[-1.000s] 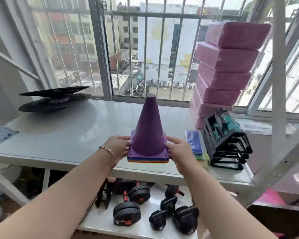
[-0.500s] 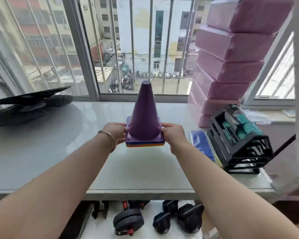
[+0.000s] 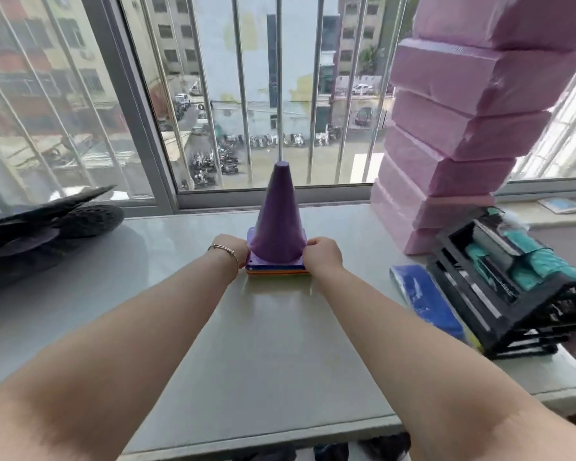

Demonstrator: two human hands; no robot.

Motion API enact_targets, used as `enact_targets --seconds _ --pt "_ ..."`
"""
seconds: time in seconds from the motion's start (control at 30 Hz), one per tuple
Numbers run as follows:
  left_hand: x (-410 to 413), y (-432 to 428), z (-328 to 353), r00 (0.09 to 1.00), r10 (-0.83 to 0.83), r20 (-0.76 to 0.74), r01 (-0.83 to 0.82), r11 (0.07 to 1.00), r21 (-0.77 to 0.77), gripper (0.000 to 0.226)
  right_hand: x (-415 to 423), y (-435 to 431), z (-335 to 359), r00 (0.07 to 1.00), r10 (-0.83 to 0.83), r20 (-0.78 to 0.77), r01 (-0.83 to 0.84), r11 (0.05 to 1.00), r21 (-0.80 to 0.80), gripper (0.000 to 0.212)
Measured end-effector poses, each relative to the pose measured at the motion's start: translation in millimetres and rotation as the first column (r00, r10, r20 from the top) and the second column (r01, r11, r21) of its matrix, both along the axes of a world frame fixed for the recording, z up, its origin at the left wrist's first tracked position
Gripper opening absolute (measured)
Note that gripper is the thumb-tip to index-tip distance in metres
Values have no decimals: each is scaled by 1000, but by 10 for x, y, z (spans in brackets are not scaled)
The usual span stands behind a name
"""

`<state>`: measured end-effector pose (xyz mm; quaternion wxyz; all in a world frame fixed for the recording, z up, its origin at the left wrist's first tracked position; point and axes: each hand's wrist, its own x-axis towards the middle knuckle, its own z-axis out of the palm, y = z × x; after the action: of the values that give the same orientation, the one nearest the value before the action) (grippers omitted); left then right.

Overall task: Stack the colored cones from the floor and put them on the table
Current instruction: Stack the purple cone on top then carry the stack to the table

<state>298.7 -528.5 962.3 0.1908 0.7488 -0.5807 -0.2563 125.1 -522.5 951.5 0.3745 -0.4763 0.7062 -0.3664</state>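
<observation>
A stack of cones (image 3: 277, 224) with a purple cone on top stands upright on the pale grey table (image 3: 263, 344), far from me near the window. Blue and orange base edges show under the purple base. My left hand (image 3: 230, 249) grips the left side of the stacked bases, a thin bracelet on its wrist. My right hand (image 3: 323, 252) grips the right side of the bases. Both arms are stretched out straight. The stack's base looks to rest on the tabletop.
A tall leaning pile of pink foam blocks (image 3: 463, 128) rises right of the cones. A black rack with teal items (image 3: 512, 281) and a blue pad (image 3: 426, 301) lie at the right. Black discs (image 3: 47, 224) sit at the left. A barred window (image 3: 246, 94) runs behind the table.
Both hands have carried the cone stack from the table's near edge toward the window and lowered it onto the tabletop. The camera has come closer over the table.
</observation>
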Motion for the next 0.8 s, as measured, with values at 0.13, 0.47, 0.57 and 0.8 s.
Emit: enact_targets --seconds 0.13,0.47,0.57,0.8 --pt "30 -167 -76 976 101 -191 -112 993 -45 24 84 -166 -30 999 26 -47 -25 1000 5 32" --pt "244 -432 -213 893 147 -426 -184 982 -46 31 280 -462 -30 994 41 -102 -42 999 -7 29" --pt "338 -558 -298 896 106 -431 -151 986 -71 38 313 -502 -27 993 35 -109 -36 999 -5 26" --pt "454 -738 -416 845 46 -532 -104 991 -80 34 412 -615 -24 999 -10 -31 10 1000 -29 44"
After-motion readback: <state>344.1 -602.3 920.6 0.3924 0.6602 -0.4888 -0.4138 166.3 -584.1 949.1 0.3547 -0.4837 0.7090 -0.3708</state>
